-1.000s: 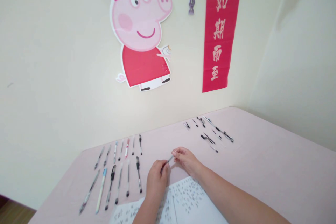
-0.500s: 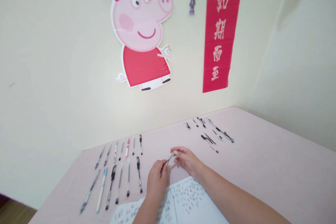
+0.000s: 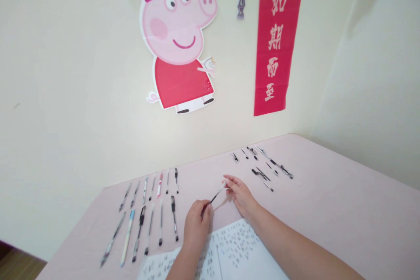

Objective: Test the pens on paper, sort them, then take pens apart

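Note:
My left hand (image 3: 197, 221) is closed around the dark end of a slim pen (image 3: 215, 197), just above the notebook. From this fist the pen slants up to the right, where a thin dark length like a refill shows. Its pale, clear-looking barrel (image 3: 224, 183) is pinched between the fingertips of my right hand (image 3: 239, 193). Fingers partly cover both ends. Beneath my forearms lies an open notebook (image 3: 259, 258) with handwritten pages.
Two rows of pens, including a blue-capped pen (image 3: 127, 238) and a pink pen (image 3: 159, 185), lie on the left of the pink tabletop (image 3: 328, 210). Loose pen parts (image 3: 260, 174) and small black pieces are scattered at the back right. A wall (image 3: 229, 131) borders the table behind.
My right hand has moved up and to the right, away from my left hand. More of the thin dark length now shows between them. My left hand stays nearly still.

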A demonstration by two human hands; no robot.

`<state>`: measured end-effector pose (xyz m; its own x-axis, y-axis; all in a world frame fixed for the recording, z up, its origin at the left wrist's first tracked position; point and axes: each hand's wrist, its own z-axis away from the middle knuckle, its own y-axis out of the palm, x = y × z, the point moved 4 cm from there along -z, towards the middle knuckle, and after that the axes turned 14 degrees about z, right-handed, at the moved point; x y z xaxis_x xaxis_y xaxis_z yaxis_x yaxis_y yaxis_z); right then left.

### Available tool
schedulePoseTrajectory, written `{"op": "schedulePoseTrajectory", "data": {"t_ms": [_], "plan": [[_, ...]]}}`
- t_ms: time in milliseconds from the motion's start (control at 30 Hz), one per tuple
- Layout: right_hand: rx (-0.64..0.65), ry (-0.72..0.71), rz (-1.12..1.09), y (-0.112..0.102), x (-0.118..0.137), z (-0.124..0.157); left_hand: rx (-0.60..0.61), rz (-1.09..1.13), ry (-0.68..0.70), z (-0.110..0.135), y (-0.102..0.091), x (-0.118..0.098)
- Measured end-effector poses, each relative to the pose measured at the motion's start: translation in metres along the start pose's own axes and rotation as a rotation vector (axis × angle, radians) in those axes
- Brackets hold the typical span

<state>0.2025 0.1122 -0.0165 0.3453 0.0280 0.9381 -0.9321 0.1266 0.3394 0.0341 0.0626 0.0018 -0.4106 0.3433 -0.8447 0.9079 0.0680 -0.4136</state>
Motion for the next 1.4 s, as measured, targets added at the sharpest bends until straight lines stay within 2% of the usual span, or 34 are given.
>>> {"op": "schedulePoseTrajectory", "data": {"t_ms": [167, 300, 400, 633, 800, 967, 1100, 1233, 1400], "plan": [[-0.093, -0.052, -0.009, -0.01, 0.001, -0.005, 0.003, 0.005, -0.009, 0.0, 0.0, 0.003], [-0.16, -0.094, 0.131, -0.015, 0.002, -0.007, -0.004, 0.013, -0.019, 0.0, 0.0, 0.003], [-0.168, -0.175, 0.366, -0.015, 0.001, -0.007, -0.005, 0.019, -0.024, 0.0, 0.0, 0.004], [0.022, -0.377, 1.14, 0.003, 0.002, 0.006, -0.011, 0.009, -0.013, 0.0, 0.0, 0.005], [0.054, -0.446, 1.402, 0.005, 0.009, 0.013, -0.026, 0.007, -0.006, 0.0, -0.001, 0.001], [0.035, -0.554, 1.406, 0.003, 0.006, 0.012, -0.024, 0.001, -0.002, 0.0, -0.002, 0.0], [0.006, -0.662, 1.296, 0.006, 0.014, 0.016, -0.045, -0.01, 0.001, 0.0, -0.003, 0.0], [0.069, -0.78, 1.184, 0.015, 0.025, 0.026, -0.06, -0.025, -0.015, 0.0, -0.004, 0.001], [0.166, -0.831, 1.125, 0.022, 0.027, 0.031, -0.049, -0.033, 0.003, -0.001, -0.004, 0.001]]}}
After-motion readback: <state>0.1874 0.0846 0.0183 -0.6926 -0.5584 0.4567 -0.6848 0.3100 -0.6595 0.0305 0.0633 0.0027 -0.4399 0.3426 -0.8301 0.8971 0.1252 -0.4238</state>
